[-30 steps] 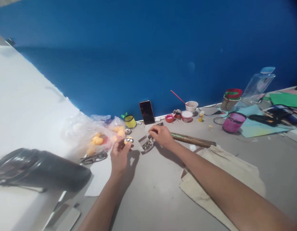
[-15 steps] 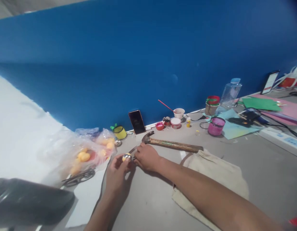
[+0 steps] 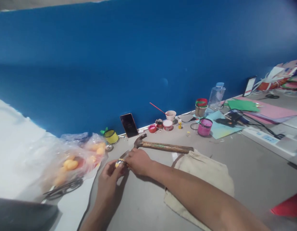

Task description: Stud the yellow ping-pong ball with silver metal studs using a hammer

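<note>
My left hand (image 3: 110,175) is closed on a small yellow ball with a shiny silver part (image 3: 119,162), held between thumb and fingers just above the table. Right against it, the fingers of my right hand (image 3: 139,162) are pressed together at the ball's right side. What they grip is hidden. A thin grey blade-like strip (image 3: 124,154) shows beside those fingertips; I cannot tell whether it is held or lies on the table. Behind my right hand lies a claw hammer (image 3: 165,147) with a wooden handle, its end by a cream cloth bag (image 3: 206,173) under my right forearm.
Plastic bags with yellow balls (image 3: 70,164) and black-handled scissors (image 3: 64,188) lie left. Along the blue wall stand a yellow pot (image 3: 111,137), a phone (image 3: 129,125), paint pots (image 3: 168,125) and a white cup (image 3: 170,115). A power strip (image 3: 263,138) lies right.
The camera view has turned to the right, so the scene sits farther left. Both hands stay together at the small ball, with little visible change in their grip.
</note>
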